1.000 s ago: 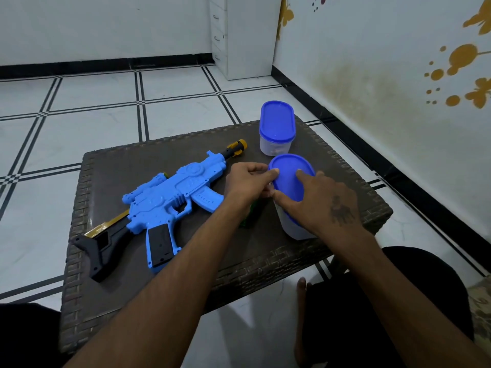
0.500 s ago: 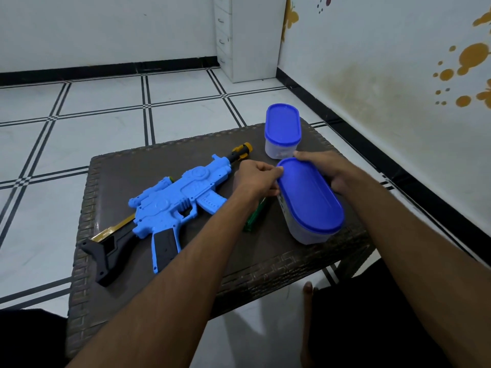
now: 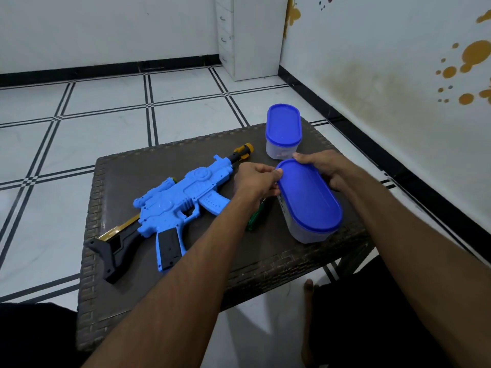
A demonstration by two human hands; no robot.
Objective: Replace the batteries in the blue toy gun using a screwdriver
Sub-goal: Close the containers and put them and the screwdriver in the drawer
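A blue toy gun (image 3: 183,203) with a black stock and a yellow muzzle tip lies flat on the dark woven table (image 3: 164,274). A clear container with a blue lid (image 3: 308,200) stands tilted near the table's right edge. My left hand (image 3: 256,180) pinches the lid's far left rim. My right hand (image 3: 322,168) grips the container's far right side. A green-handled screwdriver (image 3: 255,217) lies on the table, partly hidden under my left wrist.
A second clear container with a blue lid (image 3: 283,130) stands upright at the table's far right corner. A white drawer unit (image 3: 247,35) stands on the tiled floor against the far wall. A wall runs close along the right.
My right hand has gone from resting on top of the lid to gripping the container's far side. The container now leans toward me.
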